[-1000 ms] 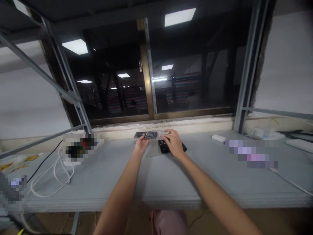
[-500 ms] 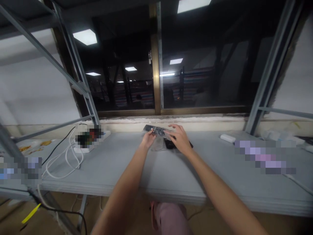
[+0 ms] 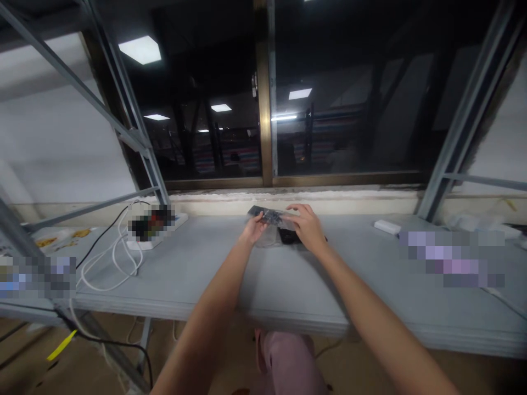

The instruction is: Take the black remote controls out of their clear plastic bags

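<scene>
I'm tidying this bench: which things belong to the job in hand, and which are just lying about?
Likely the job: flat dark object in clear plastic, in the left hand; flat black object partly hidden by the right hand.

Seemingly lying about: looped white cable; small white rectangular block.

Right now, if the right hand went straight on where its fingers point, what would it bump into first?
Probably the plastic-covered dark item held in the left hand. The right hand may already touch it; depth is unclear there.
</scene>
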`<state>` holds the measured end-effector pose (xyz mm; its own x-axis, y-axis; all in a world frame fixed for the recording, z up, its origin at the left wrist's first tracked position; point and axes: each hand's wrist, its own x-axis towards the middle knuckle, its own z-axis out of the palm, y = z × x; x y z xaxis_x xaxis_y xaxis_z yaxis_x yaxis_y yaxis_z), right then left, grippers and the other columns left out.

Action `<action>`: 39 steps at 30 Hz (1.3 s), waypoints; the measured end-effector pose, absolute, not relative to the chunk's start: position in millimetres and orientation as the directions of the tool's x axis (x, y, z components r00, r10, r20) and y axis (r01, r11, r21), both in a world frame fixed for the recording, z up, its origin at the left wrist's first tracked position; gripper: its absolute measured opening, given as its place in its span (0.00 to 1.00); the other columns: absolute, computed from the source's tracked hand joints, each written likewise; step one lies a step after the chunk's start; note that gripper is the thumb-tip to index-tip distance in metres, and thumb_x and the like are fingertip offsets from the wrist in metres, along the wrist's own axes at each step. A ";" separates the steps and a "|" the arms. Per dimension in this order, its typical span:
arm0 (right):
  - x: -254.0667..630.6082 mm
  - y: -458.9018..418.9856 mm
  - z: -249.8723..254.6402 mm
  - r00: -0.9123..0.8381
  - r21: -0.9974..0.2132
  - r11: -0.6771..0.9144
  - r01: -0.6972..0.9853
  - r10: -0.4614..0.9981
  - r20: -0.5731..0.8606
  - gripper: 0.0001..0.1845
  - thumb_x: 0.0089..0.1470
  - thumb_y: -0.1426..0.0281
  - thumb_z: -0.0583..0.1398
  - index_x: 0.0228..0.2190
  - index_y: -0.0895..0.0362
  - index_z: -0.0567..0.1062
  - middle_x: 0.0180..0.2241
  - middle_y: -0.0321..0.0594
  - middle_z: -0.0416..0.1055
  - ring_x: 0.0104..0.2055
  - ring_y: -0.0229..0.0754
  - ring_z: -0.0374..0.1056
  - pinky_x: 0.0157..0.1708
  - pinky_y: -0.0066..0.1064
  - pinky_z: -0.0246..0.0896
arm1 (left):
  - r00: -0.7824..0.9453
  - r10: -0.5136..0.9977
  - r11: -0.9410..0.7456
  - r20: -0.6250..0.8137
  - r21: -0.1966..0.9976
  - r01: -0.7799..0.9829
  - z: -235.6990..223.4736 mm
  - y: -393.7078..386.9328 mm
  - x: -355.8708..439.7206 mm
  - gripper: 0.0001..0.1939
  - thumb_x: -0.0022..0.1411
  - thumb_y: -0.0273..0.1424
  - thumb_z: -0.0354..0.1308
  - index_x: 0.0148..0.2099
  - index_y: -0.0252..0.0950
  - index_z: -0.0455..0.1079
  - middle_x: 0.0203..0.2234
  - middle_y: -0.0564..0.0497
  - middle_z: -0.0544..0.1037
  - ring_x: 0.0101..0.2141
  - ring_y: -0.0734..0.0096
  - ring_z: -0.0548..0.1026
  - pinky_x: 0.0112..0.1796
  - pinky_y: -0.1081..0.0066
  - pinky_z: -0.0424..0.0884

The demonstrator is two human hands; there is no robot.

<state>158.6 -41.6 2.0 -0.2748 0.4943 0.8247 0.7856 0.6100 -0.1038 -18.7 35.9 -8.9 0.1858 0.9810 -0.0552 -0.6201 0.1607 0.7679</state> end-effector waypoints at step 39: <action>151.3 -51.1 1.1 -0.329 0.144 0.431 0.891 0.395 0.857 0.14 0.55 0.73 0.59 0.43 0.49 0.75 0.49 0.37 0.70 0.48 0.46 0.58 0.44 0.37 0.48 | 0.122 0.989 0.148 -0.088 0.717 -0.681 -11.9 48.6 -18.7 0.15 0.69 0.30 0.41 0.46 0.30 0.68 0.23 0.50 0.75 0.25 0.70 0.74 0.33 0.71 0.71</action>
<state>151.3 -51.1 1.1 -0.3295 0.3954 0.8574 0.8910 0.4307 0.1438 -18.7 48.6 -11.9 0.1220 0.9886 -0.0881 -0.6814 0.1480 0.7168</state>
